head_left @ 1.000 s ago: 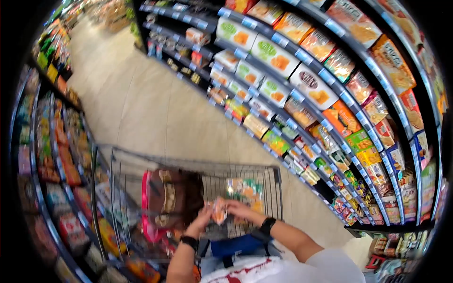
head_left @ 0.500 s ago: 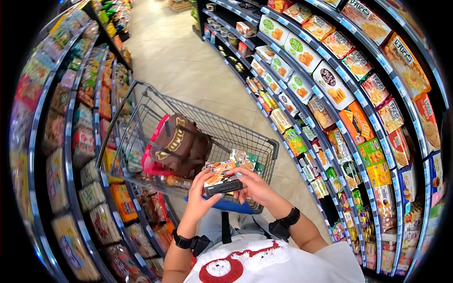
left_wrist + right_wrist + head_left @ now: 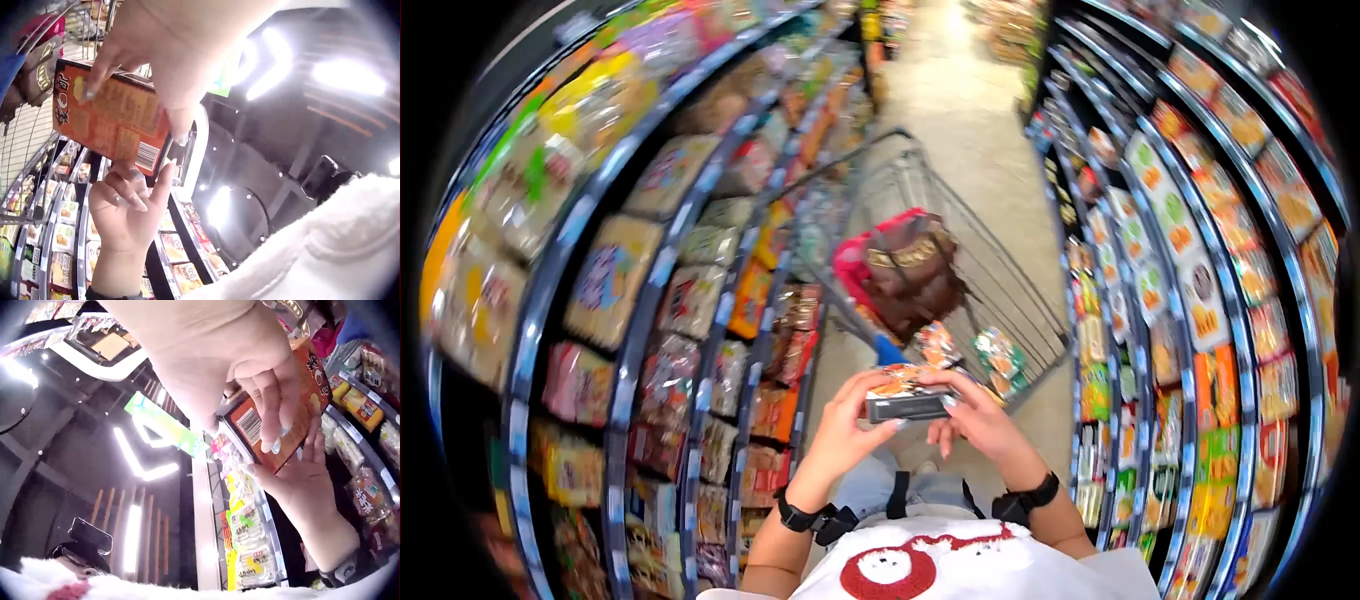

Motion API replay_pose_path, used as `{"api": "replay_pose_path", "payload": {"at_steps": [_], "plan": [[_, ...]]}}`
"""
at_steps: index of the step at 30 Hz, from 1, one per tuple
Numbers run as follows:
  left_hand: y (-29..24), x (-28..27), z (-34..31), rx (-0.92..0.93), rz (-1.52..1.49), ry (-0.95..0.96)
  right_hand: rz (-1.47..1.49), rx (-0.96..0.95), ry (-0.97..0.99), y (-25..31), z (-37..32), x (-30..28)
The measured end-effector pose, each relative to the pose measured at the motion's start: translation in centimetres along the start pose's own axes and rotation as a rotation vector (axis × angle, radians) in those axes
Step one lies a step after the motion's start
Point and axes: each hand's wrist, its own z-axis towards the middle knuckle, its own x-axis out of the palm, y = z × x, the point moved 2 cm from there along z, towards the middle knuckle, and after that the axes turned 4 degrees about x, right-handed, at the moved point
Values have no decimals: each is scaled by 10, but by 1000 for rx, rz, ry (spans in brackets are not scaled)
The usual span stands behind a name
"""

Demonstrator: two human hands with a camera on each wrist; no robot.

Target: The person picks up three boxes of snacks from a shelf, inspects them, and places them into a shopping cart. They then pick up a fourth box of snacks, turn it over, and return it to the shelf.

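A small orange and black box is held in front of the body, above the near end of the cart, with its dark narrow side facing up toward the head. My left hand grips the box's left end, thumb at the near side and fingers over the far side. At the right end my right hand pinches it between thumb and fingers. In the left wrist view the box's orange back shows printed text and a barcode. Fingertips of both hands lie against this back in the right wrist view.
A wire shopping cart with a blue handle stands just ahead. Inside lie a brown bag with pink trim and a green and white pack. Stocked shelves line the left; more shelves line the right.
The head view has swung left, so the aisle now runs up the middle. The box has tilted, its dark side turning more toward the head camera. Both hands hold it throughout the last half second.
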Motion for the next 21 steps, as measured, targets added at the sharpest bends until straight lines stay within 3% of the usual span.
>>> {"api": "replay_pose_path", "payload": {"at_steps": [15,21], "plan": [[-29,-149,-171,-170,211,-598,-540,-131,527,-21,85,202],[-50,-209,-235,-139,468,-741,-768,-396,642,-35,109,289]]}}
